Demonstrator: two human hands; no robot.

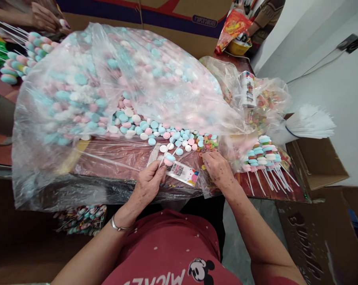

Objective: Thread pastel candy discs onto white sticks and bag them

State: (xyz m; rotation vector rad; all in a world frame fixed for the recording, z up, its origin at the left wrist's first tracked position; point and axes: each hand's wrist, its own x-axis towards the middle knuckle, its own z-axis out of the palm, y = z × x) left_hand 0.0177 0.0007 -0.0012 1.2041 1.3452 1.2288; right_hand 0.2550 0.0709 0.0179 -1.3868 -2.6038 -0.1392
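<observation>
A thin white stick with pink and blue marshmallows [169,159] on it is pinched in my left hand [151,178]. My right hand [219,170] has its fingers down at a small pile of colourful gummy rings [208,143]; whether they hold a ring is hidden. Loose pink, blue and white marshmallows [140,127] spill from the mouth of a huge clear bag [167,87]. Under the marshmallows on the stick lies a printed clear packet [183,173]. Finished-looking marshmallow skewers [263,154] lie to the right of my right hand, sticks toward me.
White sticks [309,122] stand bundled at the right, beside an open cardboard box [315,158]. Bags of gummies [268,95] and a card stack [248,89] lie behind. Another person's hand [46,18] is at upper left, near more skewers [27,55].
</observation>
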